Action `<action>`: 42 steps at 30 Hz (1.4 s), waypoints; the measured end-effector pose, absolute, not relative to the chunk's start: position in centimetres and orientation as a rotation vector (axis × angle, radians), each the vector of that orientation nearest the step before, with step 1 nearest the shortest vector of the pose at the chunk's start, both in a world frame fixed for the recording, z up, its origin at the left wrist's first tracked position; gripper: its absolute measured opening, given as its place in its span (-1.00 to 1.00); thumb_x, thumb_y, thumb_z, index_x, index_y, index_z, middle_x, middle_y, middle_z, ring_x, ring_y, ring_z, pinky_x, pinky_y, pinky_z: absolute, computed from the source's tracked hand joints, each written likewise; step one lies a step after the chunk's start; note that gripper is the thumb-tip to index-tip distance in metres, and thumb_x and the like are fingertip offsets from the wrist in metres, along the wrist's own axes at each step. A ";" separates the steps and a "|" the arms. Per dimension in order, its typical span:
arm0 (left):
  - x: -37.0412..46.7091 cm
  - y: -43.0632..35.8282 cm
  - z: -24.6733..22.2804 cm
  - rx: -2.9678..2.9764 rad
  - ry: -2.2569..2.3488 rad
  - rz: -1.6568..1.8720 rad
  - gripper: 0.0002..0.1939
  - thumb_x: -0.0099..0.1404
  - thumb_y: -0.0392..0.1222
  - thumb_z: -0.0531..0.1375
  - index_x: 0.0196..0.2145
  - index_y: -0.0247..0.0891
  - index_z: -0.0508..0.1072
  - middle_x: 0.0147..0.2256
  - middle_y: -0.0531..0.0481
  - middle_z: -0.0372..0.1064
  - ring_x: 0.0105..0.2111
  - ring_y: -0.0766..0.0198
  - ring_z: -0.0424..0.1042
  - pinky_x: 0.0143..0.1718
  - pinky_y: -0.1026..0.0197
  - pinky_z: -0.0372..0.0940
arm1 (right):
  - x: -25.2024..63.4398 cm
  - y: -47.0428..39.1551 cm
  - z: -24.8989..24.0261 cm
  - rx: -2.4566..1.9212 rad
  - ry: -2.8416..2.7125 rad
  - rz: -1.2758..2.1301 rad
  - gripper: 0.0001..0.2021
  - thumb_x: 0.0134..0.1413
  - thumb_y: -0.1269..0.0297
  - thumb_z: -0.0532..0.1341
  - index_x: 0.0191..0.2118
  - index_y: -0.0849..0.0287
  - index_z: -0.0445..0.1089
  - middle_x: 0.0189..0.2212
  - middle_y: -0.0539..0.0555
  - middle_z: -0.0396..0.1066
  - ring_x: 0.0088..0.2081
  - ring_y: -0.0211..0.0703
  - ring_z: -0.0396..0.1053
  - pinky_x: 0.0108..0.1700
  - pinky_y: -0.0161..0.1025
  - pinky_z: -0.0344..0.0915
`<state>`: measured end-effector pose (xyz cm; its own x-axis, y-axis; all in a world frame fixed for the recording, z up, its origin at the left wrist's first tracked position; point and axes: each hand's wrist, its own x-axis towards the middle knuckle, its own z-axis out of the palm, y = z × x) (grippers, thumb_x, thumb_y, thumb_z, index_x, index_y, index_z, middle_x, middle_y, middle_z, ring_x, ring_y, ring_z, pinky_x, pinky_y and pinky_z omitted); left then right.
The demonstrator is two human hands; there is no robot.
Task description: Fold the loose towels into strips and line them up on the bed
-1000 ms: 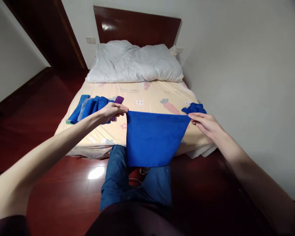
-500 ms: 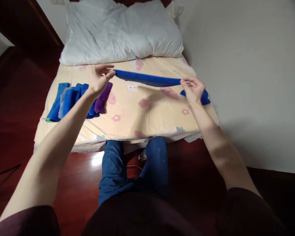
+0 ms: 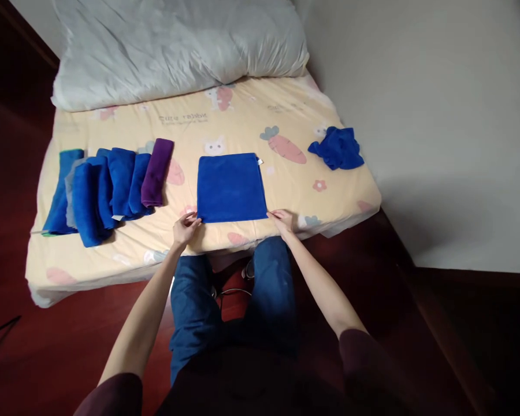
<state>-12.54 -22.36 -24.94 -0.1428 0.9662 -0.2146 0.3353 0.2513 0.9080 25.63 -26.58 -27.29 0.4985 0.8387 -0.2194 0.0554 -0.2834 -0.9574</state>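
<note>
A square blue towel [image 3: 231,188] lies flat on the bed, a small white tag at its far right corner. My left hand [image 3: 185,228] pinches its near left corner. At the near right corner, the fingers of my right hand [image 3: 282,221] are closed on the towel's edge. To the left, several folded blue towels [image 3: 122,176] lie overlapping in a row, with a purple towel [image 3: 157,172] at the row's right end. A crumpled blue towel [image 3: 338,148] sits alone near the bed's right side.
The bed [image 3: 242,121] has a yellow sheet with carrots and rabbits printed on it. A large white pillow or quilt [image 3: 177,52] covers its far end. A grey wall [image 3: 437,127] rises at the right. Dark red floor [image 3: 125,312] surrounds the near edge.
Both hands have come down and nearer to me with the blue towel. Held stretched in the air before, it now lies flat on the sheet. The view has tilted downward.
</note>
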 end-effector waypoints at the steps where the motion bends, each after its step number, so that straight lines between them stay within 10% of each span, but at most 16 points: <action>1: -12.5 -22.2 -24.7 1.195 1.650 0.921 -0.41 0.08 -0.02 0.40 0.04 -0.35 0.55 -0.24 -0.19 0.63 -0.15 0.05 0.61 -0.07 0.12 0.46 | 25.7 -26.3 -26.9 -1.700 -0.747 0.956 -0.52 -0.38 -0.05 0.53 -0.37 0.19 0.48 -0.32 0.18 0.62 -0.23 0.01 0.59 -0.14 -0.13 0.53; 22: -16.1 -29.1 -22.4 1.444 1.457 0.589 -0.29 0.02 0.22 0.39 0.03 -0.28 0.59 -0.26 -0.13 0.63 -0.06 -0.10 0.60 0.21 -0.11 0.36 | 27.3 -33.9 -25.4 -1.657 -0.735 1.261 -0.71 -0.29 0.17 0.30 -0.39 0.09 0.25 -0.60 -0.20 0.22 -0.65 -0.43 0.03 -0.64 -0.44 -0.09; 29: -15.3 -24.4 -22.5 1.297 1.387 0.510 0.08 -0.08 0.34 0.45 0.27 -0.27 0.29 -0.17 -0.22 0.62 -0.09 -0.11 0.60 0.01 -0.07 0.44 | 29.2 -28.2 -25.9 -1.733 -1.131 1.153 -0.81 -0.17 0.20 0.35 -0.38 0.12 0.43 -0.37 0.07 0.55 -0.29 -0.09 0.53 -0.23 -0.22 0.45; 35: -12.0 -10.9 -23.9 1.240 1.538 0.674 -0.24 0.00 0.25 0.41 0.03 -0.30 0.49 -0.40 -0.08 0.55 -0.46 0.18 0.50 -0.44 0.24 0.37 | 28.1 -14.3 -25.7 -1.983 -1.385 0.741 -0.81 0.15 0.15 0.27 -0.27 0.15 0.55 -0.21 0.19 0.62 -0.10 0.07 0.58 0.05 -0.07 0.42; 42: -7.8 0.0 -25.3 1.413 1.591 0.788 -0.56 0.18 -0.02 0.34 -0.08 -0.39 0.59 -0.27 -0.18 0.57 -0.44 0.26 0.44 -0.42 0.25 0.36 | 26.7 -5.4 -27.6 -2.081 -1.322 0.661 -0.83 0.23 0.26 0.24 -0.21 0.21 0.55 -0.21 0.19 0.61 -0.14 -0.02 0.56 0.08 -0.13 0.39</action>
<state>-7.81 0.02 -25.29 -0.0058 0.9834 -0.1813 0.4513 0.1644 0.8771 26.68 -5.40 -27.59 0.3862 0.9171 -0.0987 0.6294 -0.3402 -0.6987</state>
